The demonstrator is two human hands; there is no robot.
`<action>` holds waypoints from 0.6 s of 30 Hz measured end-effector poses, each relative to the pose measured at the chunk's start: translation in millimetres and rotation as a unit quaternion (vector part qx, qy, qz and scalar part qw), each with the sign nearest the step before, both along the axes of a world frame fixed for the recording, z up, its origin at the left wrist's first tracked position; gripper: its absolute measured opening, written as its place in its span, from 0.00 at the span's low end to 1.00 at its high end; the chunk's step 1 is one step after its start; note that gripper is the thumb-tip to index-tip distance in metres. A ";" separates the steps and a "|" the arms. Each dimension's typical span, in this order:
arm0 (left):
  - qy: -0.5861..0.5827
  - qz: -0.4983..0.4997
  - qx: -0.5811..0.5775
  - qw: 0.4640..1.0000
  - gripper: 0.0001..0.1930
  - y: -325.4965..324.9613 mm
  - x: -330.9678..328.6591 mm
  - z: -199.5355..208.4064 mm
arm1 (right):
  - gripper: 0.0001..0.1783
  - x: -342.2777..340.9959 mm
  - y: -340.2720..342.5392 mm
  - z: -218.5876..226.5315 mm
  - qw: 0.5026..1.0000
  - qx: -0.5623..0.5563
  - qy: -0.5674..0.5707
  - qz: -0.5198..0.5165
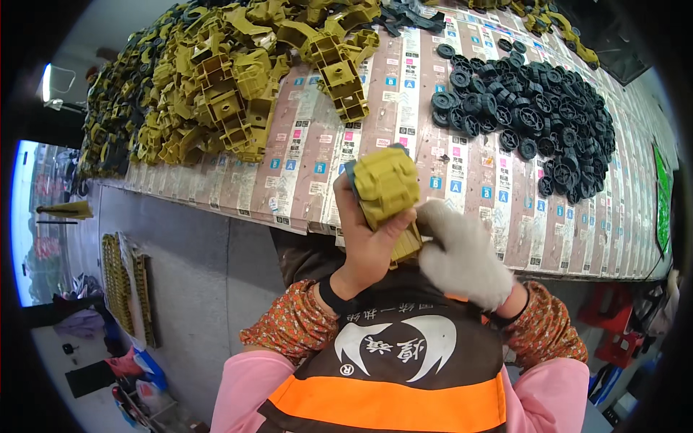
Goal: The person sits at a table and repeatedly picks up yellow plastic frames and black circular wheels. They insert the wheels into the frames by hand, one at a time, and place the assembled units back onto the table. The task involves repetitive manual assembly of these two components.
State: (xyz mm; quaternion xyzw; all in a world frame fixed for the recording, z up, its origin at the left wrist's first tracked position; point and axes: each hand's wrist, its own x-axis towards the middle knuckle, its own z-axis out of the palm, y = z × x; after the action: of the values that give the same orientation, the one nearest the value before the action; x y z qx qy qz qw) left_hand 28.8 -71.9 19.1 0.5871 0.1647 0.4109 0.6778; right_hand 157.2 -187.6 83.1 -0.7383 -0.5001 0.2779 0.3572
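A yellow plastic toy vehicle body (pixel 388 182) with dark parts along its side is held up over the table's near edge. My bare left hand (pixel 363 242) is closed round it, thumb across the near end. Against its lower right side presses my right hand (pixel 462 252), in a white knitted glove. The right fingertips are partly hidden behind the vehicle, so whether they pinch a small part does not show. Black toy wheels (pixel 534 108) lie heaped on the table, to the right beyond my right hand.
A large pile of yellow plastic vehicle parts (pixel 224 79) covers the table's far left. The tabletop (pixel 303 166) is lined with printed paper strips. More yellow pieces (pixel 556 29) and a dark bin (pixel 613 43) stand at the far right. Red crates (pixel 610 321) are below on the right.
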 end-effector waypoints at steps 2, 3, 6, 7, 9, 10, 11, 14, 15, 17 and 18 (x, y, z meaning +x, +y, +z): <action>0.032 0.031 -0.087 0.995 0.32 8.7 0.3 0.7 | 0.11 25.4 17.0 2.8 0.996 -0.066 0.053 -0.022; 0.034 0.039 -0.141 0.989 0.30 14.8 -1.2 1.6 | 0.11 42.2 26.0 1.3 0.994 -0.093 -0.038 -0.030; 0.015 0.078 -0.187 0.979 0.22 32.3 -6.7 0.7 | 0.14 88.4 37.8 -23.0 0.949 -0.109 -0.281 -0.088; 0.012 0.093 -0.180 0.979 0.20 38.1 -9.3 -1.2 | 0.07 92.6 39.1 -23.4 0.953 -0.122 -0.264 -0.083; 0.004 0.108 -0.180 0.978 0.18 42.4 -12.2 0.0 | 0.08 93.3 54.9 -25.4 0.980 -0.112 -0.154 -0.050; 0.006 0.100 -0.191 0.976 0.18 42.2 -13.2 -1.3 | 0.08 91.2 64.4 -24.4 0.989 -0.108 -0.097 -0.032; 0.007 0.092 -0.202 0.975 0.18 41.4 -12.9 -3.4 | 0.09 88.0 76.8 -20.9 0.989 -0.057 -0.136 -0.008; 0.016 0.062 -0.229 0.971 0.19 34.4 -9.4 -2.9 | 0.10 87.7 107.1 -19.7 0.942 0.214 -0.255 0.043; 0.015 0.055 -0.237 0.970 0.20 32.5 -8.3 0.4 | 0.10 85.6 110.5 -13.8 0.958 0.177 -0.223 0.041; 0.013 0.041 -0.249 0.968 0.21 33.1 -10.4 1.1 | 0.11 76.6 108.0 0.6 0.984 0.107 -0.139 0.040; -0.004 0.047 -0.248 0.967 0.22 34.8 -11.2 2.6 | 0.11 69.4 106.1 5.3 0.992 0.073 -0.098 0.043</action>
State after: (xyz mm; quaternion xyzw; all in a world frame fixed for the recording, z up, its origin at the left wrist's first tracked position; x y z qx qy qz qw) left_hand 17.7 -37.1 21.7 0.3902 0.2865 0.3911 0.7828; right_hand 226.5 -81.5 88.4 -0.7116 -0.5828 0.1822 0.3475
